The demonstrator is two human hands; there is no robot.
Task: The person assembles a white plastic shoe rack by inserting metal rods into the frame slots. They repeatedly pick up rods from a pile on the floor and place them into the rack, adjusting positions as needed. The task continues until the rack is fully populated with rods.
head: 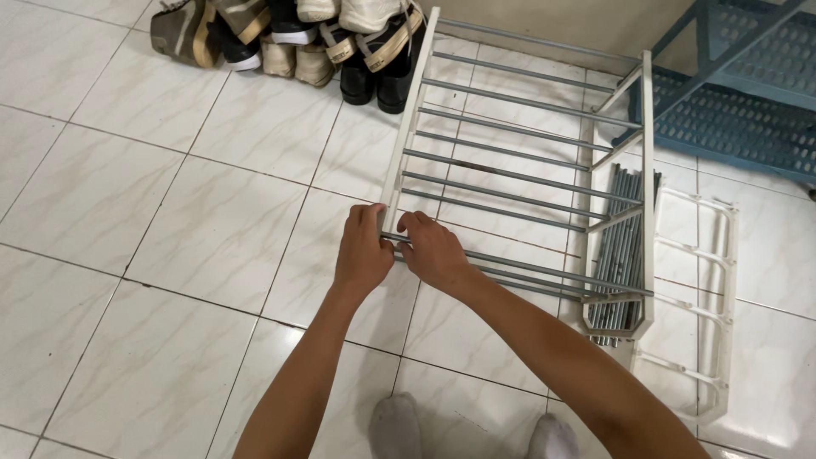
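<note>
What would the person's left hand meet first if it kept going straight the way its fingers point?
The left hand points up the picture, along the white side rail of the rack. Straight on, it would probably slide along that rail toward the pile of shoes; depth is unclear.

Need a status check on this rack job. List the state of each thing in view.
Rack: lying on the floor, partly fitted with rods.
Left hand: gripping the near rod's end at the white rail.
Right hand: closed on the same rod.
Loose rods: bundled on the floor.
Spare frame: flat on tiles.
Shoes: piled.
</note>
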